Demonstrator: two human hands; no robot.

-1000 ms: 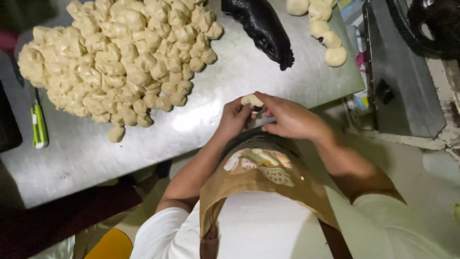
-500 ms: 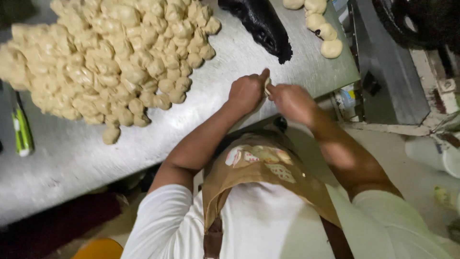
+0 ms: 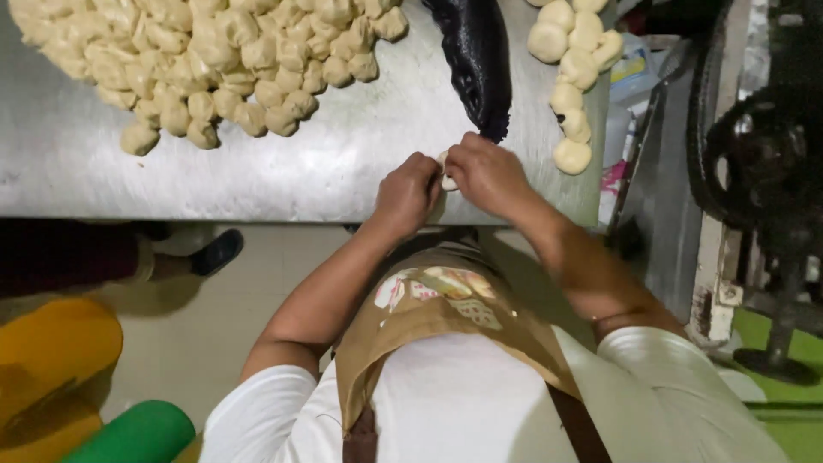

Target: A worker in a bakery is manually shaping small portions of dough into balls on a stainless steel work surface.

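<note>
Together both hands (image 3: 450, 182) pinch a dough piece (image 3: 447, 178) beside a black bag (image 3: 477, 64).

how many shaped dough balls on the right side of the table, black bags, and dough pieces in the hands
Shaped dough balls in the right-hand cluster: 7 in view; more may lie beyond the top edge
Black bag: 1
Dough piece held between left hand and right hand: 1
Total: 9
The big heap is left uncounted.

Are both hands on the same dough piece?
Yes, the left hand and right hand meet around one small dough piece at the near edge of the metal table.
</note>
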